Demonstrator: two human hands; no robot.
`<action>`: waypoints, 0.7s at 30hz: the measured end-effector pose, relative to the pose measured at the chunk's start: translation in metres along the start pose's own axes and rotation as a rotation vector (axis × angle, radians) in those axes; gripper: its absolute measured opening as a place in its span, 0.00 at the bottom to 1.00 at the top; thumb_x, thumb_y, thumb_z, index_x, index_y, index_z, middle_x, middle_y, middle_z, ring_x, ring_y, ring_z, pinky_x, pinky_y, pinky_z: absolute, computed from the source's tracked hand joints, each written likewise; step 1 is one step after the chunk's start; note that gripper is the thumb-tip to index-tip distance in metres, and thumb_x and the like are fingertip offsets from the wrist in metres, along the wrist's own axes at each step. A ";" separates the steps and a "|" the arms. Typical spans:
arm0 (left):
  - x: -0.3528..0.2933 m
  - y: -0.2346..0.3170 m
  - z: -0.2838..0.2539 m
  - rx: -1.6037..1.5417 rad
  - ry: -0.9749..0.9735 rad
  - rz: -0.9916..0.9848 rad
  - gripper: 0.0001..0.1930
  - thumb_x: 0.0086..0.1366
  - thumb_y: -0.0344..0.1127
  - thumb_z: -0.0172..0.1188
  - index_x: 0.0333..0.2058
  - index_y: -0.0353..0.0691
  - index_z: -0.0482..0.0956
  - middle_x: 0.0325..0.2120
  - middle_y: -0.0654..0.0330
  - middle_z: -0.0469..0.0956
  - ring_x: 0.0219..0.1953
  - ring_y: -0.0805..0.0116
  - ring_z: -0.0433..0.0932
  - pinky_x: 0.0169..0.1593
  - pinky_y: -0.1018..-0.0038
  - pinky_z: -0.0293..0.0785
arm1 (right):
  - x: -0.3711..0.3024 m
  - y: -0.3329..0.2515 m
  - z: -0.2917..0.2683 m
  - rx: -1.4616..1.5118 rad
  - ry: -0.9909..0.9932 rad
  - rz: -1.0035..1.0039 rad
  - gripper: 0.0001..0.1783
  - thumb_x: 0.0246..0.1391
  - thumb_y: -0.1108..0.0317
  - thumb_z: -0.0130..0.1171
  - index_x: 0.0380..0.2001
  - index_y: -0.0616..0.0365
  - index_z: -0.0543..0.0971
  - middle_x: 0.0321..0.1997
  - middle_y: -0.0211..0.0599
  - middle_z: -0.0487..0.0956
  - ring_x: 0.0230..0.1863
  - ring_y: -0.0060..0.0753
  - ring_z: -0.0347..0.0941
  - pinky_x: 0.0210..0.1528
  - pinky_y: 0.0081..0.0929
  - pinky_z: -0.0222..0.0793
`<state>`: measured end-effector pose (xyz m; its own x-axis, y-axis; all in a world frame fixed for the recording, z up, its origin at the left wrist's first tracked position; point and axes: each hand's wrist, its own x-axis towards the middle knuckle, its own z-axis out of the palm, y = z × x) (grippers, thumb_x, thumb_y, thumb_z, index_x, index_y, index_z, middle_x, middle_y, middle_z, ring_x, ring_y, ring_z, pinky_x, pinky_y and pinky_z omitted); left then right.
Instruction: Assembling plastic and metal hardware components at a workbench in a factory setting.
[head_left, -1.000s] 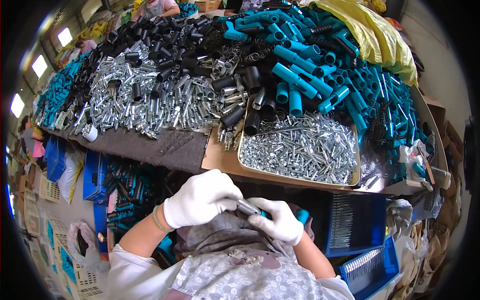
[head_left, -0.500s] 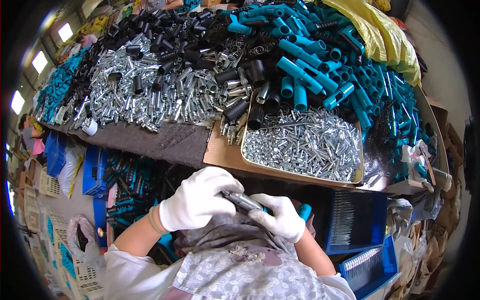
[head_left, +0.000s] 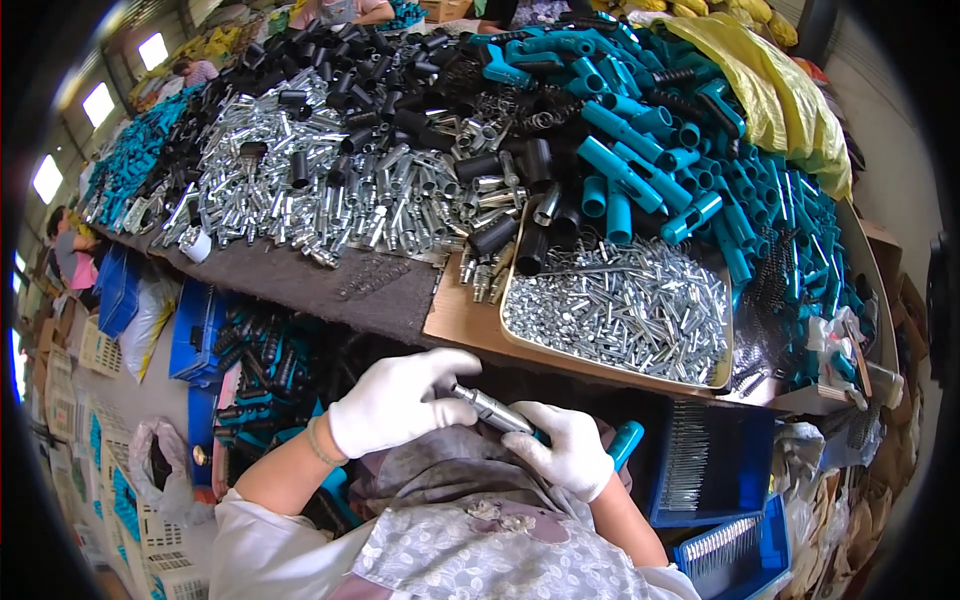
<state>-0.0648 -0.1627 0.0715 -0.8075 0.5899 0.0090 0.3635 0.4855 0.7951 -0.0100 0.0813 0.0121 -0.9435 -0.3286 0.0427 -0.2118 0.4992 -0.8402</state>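
Observation:
A tool with a silver cylindrical metal front (head_left: 495,410) and a teal handle end (head_left: 626,443) lies across my lap. My right hand (head_left: 568,450), in a white glove, is closed around its middle, and the teal end sticks out beyond it. My left hand (head_left: 395,405), also gloved, is at the narrow metal tip. Its thumb and fingers are apart on either side of that tip; whether they touch it I cannot tell. A tray (head_left: 610,355) of small silver pins and nuts sits on the bench just beyond my hands.
Silver metal sleeves (head_left: 270,170) and black tubes (head_left: 350,60) are heaped on the bench, with teal handles (head_left: 630,175) at right. Blue bins (head_left: 735,470) of metal rods stand right of my lap. Black-and-teal tools (head_left: 255,370) lie lower left. People sit farther off.
My left hand has loosened from the metal front and moved slightly left, its fingers spreading. More of the silver part shows. The whole view has shifted a little.

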 end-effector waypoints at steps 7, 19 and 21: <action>-0.003 -0.005 0.006 0.301 0.214 0.547 0.11 0.52 0.31 0.65 0.36 0.46 0.82 0.42 0.57 0.79 0.46 0.54 0.78 0.48 0.65 0.76 | 0.001 -0.003 -0.002 -0.010 0.010 -0.052 0.20 0.53 0.55 0.66 0.45 0.56 0.81 0.34 0.48 0.81 0.35 0.52 0.80 0.37 0.38 0.76; 0.001 -0.011 0.019 -0.010 0.091 0.445 0.44 0.49 0.47 0.75 0.63 0.37 0.67 0.56 0.44 0.72 0.59 0.45 0.72 0.60 0.61 0.72 | -0.005 -0.003 0.000 0.902 0.173 -0.061 0.22 0.55 0.51 0.65 0.35 0.62 0.78 0.34 0.42 0.79 0.35 0.35 0.76 0.44 0.34 0.72; -0.011 -0.036 0.041 0.100 -0.108 0.375 0.42 0.49 0.50 0.75 0.58 0.31 0.70 0.51 0.43 0.75 0.50 0.46 0.77 0.53 0.60 0.74 | 0.010 -0.024 -0.002 1.234 0.440 -0.241 0.25 0.57 0.40 0.61 0.33 0.51 0.70 0.29 0.31 0.72 0.34 0.35 0.72 0.46 0.42 0.71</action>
<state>-0.0504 -0.1603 0.0176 -0.5585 0.8000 0.2191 0.6716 0.2811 0.6856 -0.0146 0.0681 0.0336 -0.9679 0.0958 0.2325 -0.2366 -0.6599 -0.7131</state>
